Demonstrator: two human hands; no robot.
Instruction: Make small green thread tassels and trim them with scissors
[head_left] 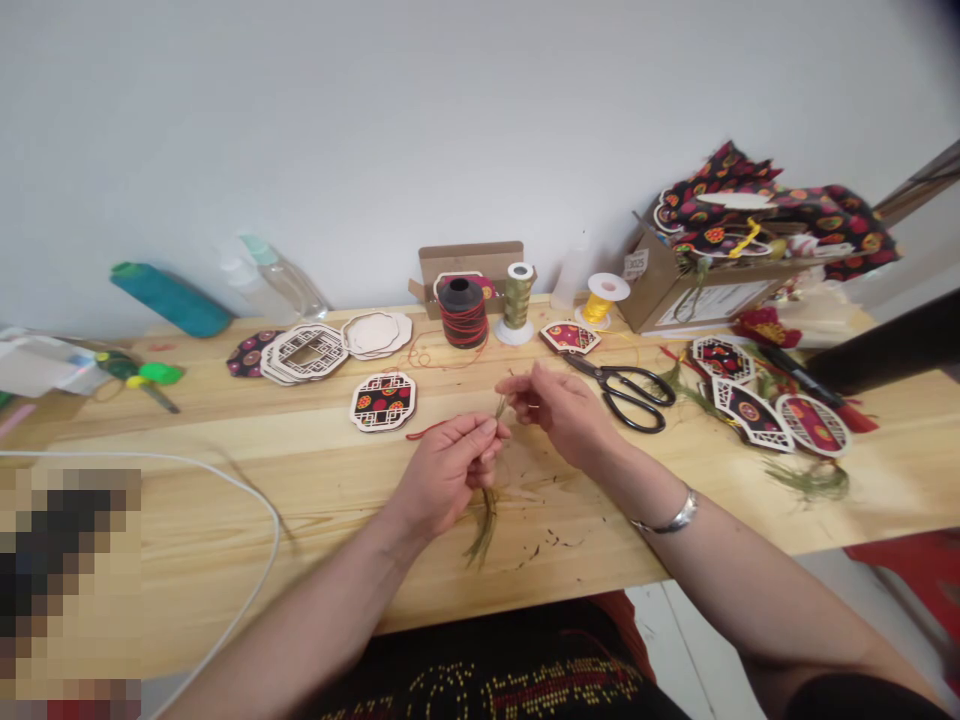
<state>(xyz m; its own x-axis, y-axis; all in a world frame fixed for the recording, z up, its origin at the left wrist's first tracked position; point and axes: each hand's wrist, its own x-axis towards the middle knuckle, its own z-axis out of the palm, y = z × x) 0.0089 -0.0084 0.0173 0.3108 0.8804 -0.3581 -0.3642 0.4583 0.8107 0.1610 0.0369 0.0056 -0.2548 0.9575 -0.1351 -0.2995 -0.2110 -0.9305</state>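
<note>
My left hand (454,465) is closed around a bundle of olive-green threads (484,530), whose loose ends hang below the fingers over the table. Just to its right, my right hand (559,410) has its thumb and fingertips pinched together near the top of the bundle; what lies between them is too small to make out. A red cord (421,433) sticks out to the left of my left hand. Black-handled scissors (634,393) lie beyond my right hand. An octagonal patterned piece (383,402) with a pale lattice frame rests to the left.
Red (463,318), green (517,300) and yellow (602,300) thread spools stand near the wall. A cardboard box (652,290) of patterned cloth is back right, with tasselled ornaments (750,415) before it. Lattice frames (304,352) and a white cable (274,530) lie left.
</note>
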